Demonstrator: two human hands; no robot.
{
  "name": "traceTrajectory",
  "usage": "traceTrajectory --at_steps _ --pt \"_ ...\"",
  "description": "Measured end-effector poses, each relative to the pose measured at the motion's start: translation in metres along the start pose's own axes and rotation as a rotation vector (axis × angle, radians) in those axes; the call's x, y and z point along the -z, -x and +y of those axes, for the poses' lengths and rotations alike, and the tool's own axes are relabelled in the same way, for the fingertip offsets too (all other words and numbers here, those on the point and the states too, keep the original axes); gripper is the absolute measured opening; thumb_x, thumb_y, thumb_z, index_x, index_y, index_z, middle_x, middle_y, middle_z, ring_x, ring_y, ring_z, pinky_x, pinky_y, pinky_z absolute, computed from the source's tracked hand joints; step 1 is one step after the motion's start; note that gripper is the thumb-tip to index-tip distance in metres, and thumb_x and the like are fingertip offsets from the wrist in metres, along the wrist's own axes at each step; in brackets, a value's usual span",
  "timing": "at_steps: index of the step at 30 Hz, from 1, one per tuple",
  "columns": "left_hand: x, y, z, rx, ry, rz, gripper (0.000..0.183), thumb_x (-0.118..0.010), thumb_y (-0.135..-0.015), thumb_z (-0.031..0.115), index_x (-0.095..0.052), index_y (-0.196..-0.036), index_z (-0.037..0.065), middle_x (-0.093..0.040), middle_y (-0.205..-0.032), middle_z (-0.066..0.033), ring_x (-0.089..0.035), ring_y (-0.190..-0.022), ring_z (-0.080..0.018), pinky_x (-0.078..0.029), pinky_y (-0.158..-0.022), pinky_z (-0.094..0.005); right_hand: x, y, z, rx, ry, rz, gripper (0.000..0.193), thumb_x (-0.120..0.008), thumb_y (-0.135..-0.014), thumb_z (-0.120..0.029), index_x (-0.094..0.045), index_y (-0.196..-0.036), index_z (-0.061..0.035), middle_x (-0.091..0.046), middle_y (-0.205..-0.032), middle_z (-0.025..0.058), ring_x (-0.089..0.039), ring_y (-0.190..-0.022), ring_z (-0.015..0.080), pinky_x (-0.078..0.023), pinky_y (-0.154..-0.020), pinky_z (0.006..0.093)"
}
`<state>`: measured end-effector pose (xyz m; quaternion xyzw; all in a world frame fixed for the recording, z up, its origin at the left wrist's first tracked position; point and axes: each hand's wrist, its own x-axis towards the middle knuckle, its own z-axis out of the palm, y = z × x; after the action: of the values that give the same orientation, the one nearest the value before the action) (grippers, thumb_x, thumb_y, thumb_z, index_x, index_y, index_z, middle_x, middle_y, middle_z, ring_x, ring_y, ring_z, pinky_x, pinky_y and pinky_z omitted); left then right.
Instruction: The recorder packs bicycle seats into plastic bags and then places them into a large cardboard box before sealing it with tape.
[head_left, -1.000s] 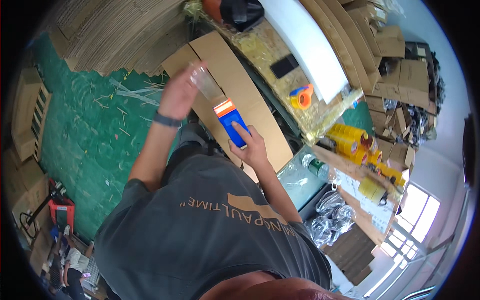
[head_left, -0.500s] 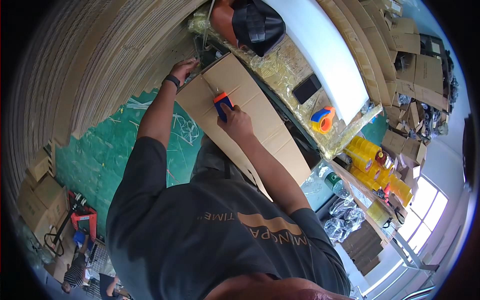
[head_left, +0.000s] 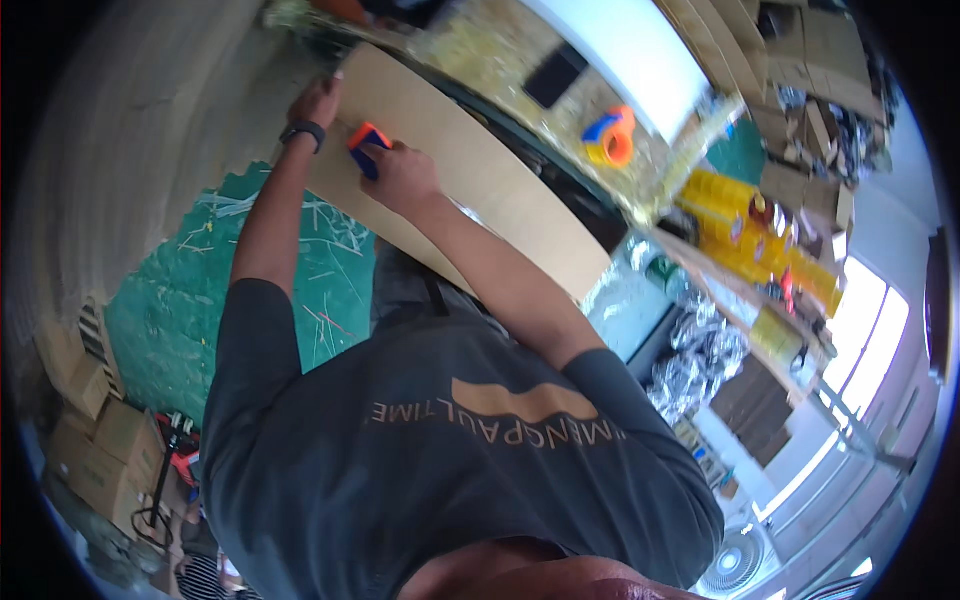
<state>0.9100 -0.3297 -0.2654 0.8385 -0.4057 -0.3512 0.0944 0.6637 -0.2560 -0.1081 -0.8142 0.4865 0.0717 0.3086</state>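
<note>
A long brown cardboard box (head_left: 470, 165) slants across the front of me, its far end up and to the left. My right hand (head_left: 403, 180) is closed on a blue and orange tape dispenser (head_left: 371, 150), which is over the box's upper face near its left edge. At the far left edge of the box, my left hand (head_left: 318, 103), with a dark band on the wrist, has its fingers curled against the cardboard. Motion blurs both hands slightly, and the dispenser's underside is hidden.
Beyond the box, a bench with a tape-covered edge holds a dark phone (head_left: 556, 76) and another orange and blue tape dispenser (head_left: 611, 137). Stacked cardboard sheets (head_left: 130, 150) rise on the left. Yellow tape rolls (head_left: 725, 215) lie at right. Strips litter the green floor (head_left: 190, 290).
The view has shifted. Both hands and the dispenser now appear farther left and higher in the picture. My left hand has its fingers against the box edge, and the box's upper face looks smoother.
</note>
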Motion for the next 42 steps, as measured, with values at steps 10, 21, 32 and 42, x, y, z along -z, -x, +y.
traceTrajectory --at_steps 10,21,32,42 --pt "-0.173 0.209 0.099 -0.541 -0.612 0.447 0.085 -0.055 -0.104 0.059 -0.040 -0.167 0.003 -0.035 -0.177 -0.0164 -0.024 -0.166 -0.0342 -0.016 -0.131 -0.0664 0.020 0.248 0.217 0.057 -0.147 0.033 0.059 -0.080 -0.087 -0.034 -0.069 -0.143 -0.0231 -0.071 -0.107 0.0206 -0.075 -0.095 0.0427 -0.063 -0.085 0.0529" --pt "-0.341 0.384 0.215 -0.844 -0.410 0.095 0.081 -0.062 -0.102 0.055 -0.042 -0.166 0.009 -0.034 -0.176 -0.0160 -0.024 -0.165 -0.0352 -0.016 -0.132 -0.0623 0.028 0.435 0.391 -0.070 0.003 -0.098 0.054 -0.084 -0.087 -0.034 -0.073 -0.139 -0.0236 -0.068 -0.099 0.0151 -0.074 -0.081 0.0360 -0.063 -0.076 0.0463" --pt "-0.337 0.389 0.212 -0.844 -0.456 0.014 0.081 -0.059 -0.104 0.052 -0.039 -0.167 0.005 -0.030 -0.178 -0.0177 -0.021 -0.167 -0.0358 -0.013 -0.133 -0.0636 0.003 0.423 0.369 -0.035 -0.128 -0.034 0.053 -0.082 -0.089 -0.035 -0.072 -0.140 -0.0249 -0.068 -0.103 0.0145 -0.075 -0.092 0.0346 -0.064 -0.080 0.0451" --pt "-0.359 0.402 0.197 -0.894 -0.560 0.010 0.082 -0.059 -0.103 0.052 -0.040 -0.167 0.004 -0.029 -0.178 -0.0189 -0.020 -0.167 -0.0374 -0.012 -0.133 -0.0641 -0.014 0.483 0.416 -0.096 -0.119 -0.144 0.060 -0.081 -0.091 -0.037 -0.066 -0.149 -0.0289 -0.068 -0.107 0.0140 -0.073 -0.098 0.0333 -0.062 -0.083 0.0454"
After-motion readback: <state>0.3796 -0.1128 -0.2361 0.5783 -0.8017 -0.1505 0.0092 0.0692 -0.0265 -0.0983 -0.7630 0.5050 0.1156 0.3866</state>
